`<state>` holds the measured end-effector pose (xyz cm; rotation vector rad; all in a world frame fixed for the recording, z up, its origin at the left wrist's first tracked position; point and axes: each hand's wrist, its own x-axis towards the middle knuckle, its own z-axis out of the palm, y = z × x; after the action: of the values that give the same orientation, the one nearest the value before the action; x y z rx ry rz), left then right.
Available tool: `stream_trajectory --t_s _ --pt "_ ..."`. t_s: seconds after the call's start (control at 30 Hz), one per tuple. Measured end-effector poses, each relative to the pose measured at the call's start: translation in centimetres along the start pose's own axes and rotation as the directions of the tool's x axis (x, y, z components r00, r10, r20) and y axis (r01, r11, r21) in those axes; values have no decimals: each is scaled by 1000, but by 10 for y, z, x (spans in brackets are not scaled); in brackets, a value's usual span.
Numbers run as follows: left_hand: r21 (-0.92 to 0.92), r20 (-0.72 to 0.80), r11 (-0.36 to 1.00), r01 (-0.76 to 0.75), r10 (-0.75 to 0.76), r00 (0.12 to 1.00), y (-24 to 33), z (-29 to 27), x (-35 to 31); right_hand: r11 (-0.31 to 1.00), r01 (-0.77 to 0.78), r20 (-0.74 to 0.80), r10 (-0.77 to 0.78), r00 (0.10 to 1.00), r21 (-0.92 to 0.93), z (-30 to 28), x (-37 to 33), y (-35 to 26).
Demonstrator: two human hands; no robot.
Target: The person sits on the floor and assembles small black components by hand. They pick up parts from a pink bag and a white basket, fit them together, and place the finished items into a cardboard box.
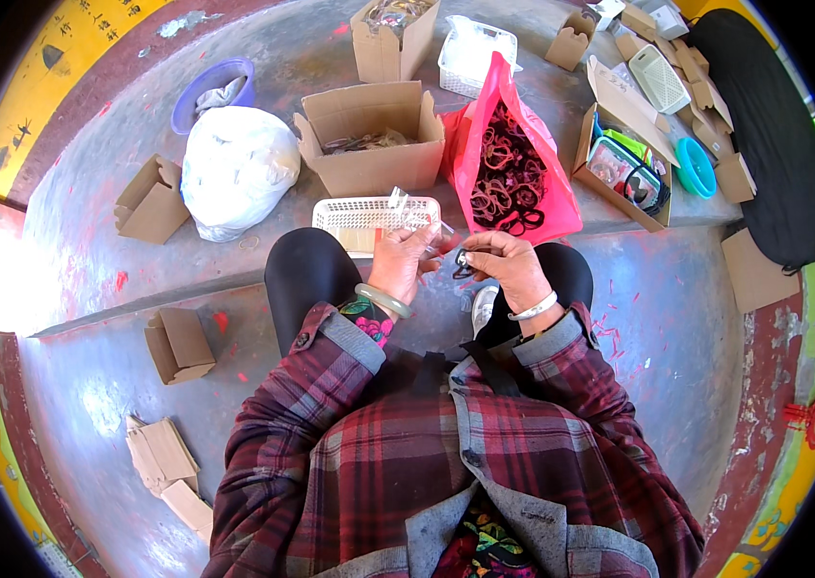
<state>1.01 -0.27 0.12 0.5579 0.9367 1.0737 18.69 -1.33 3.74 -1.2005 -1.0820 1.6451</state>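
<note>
My left hand [402, 262] pinches a small clear plastic bag [400, 200], part of which sticks up past the fingers. Close beside it, my right hand [508, 270] is closed on a small black loop [463, 264] that looks like a hair tie. Both hands are held in front of my knees. Just beyond the left hand is a white perforated basket [328, 212] with something flat and tan inside. A bright pink plastic bag [501, 85] stands open beyond the right hand, filled with many dark hair ties [509, 178].
An open cardboard box [369, 171] holding clear packets stands behind the basket. To its left are a stuffed white bag [239, 169] and a purple basin [248, 75]. At right, a cardboard box [586, 144] holds assorted items near a turquoise basin [696, 168]. A step edge [186, 282] crosses the floor.
</note>
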Motion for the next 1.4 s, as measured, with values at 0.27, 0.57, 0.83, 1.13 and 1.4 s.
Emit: stream_trajectory --t_s 0.27,0.57,0.83,1.13,1.4 --pt "167 41 981 -95 90 995 0 9 -9 988 -147 64 145 987 38 -5 1 6" --pt "96 122 995 -32 20 992 2 9 -8 925 -242 187 192 963 294 -5 -1 -2" --pt "41 183 996 76 -82 980 7 8 -6 984 11 -7 -12 1000 -179 -5 -1 3" --pt "21 132 992 123 -125 983 6 6 -6 993 -27 -105 14 994 -118 -9 2 4" --pt "74 186 994 85 -98 978 7 10 -11 946 -215 55 208 977 243 -8 0 7"
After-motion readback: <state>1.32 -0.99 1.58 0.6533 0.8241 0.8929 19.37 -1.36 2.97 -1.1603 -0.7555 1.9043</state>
